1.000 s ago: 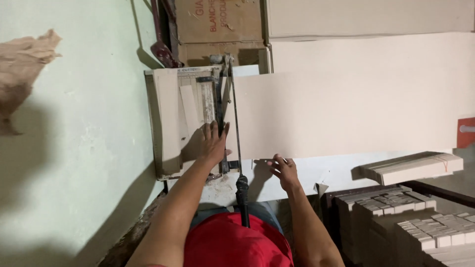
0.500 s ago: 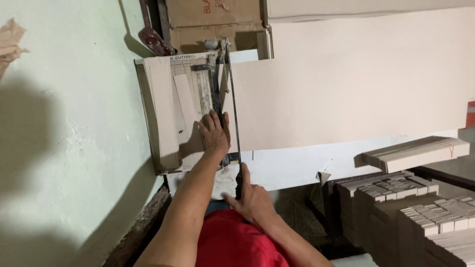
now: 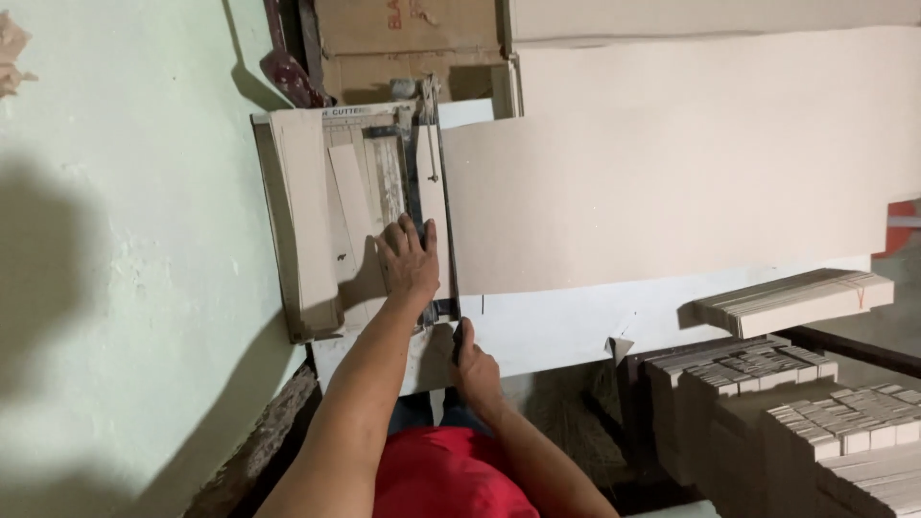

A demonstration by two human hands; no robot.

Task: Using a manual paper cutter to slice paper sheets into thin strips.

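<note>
A brown cardboard box [image 3: 413, 38] with dark print stands just behind the paper cutter [image 3: 355, 211]. Well to the cutter's right, a red label with a white band [image 3: 902, 225] peeks in at the frame's edge.

One camera sits on the person's head and looks steeply down over the chest and both forearms. It faces the paper cutter [image 3: 369, 216] on the white table [image 3: 556, 326], close enough that the left hand [image 3: 411, 261] and right hand [image 3: 475, 363] fill the lower middle. The green wall [image 3: 125, 269] runs along the left edge, stacks of cut card [image 3: 815, 422] at lower right.
</note>
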